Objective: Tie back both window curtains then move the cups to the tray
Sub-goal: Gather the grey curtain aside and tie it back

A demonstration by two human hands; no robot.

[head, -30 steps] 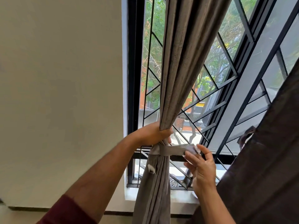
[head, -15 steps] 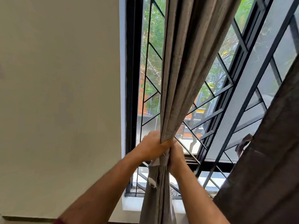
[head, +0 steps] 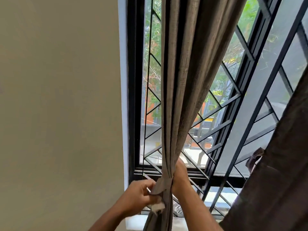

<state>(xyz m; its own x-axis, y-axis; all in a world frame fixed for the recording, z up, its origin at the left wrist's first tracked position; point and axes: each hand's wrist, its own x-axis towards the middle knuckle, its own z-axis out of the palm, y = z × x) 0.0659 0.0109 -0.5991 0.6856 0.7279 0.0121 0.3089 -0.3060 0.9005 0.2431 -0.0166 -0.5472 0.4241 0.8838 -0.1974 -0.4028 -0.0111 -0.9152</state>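
The head view looks up at a tall black-framed window point(head: 133, 97) with a diagonal metal grille, where the grey-brown pleated fabric curtain point(head: 183, 80) hangs gathered into a narrow bundle that tapers down to the grip. The left hand point(head: 140, 195) is closed on the loose end of a matching grey fabric tie-back band point(head: 157, 186) just to the left of the bundle, with a small metal piece showing between its fingers; what that piece is I cannot tell. The right hand point(head: 180, 175) presses against the bundle from the other side, its fingers hidden behind the cloth, so whether it grips the band or only the curtain cannot be told. A second, darker brown curtain point(head: 275, 180) hangs well to the right of both hands, seemingly loose. The cloth looks thick, soft and fairly heavy, likely to slump and spread unless the band is drawn snug. The pinched waist, where the folds are already gathered, seems the best place to hold it. No cups or tray are in view, so that part is likely still ahead.
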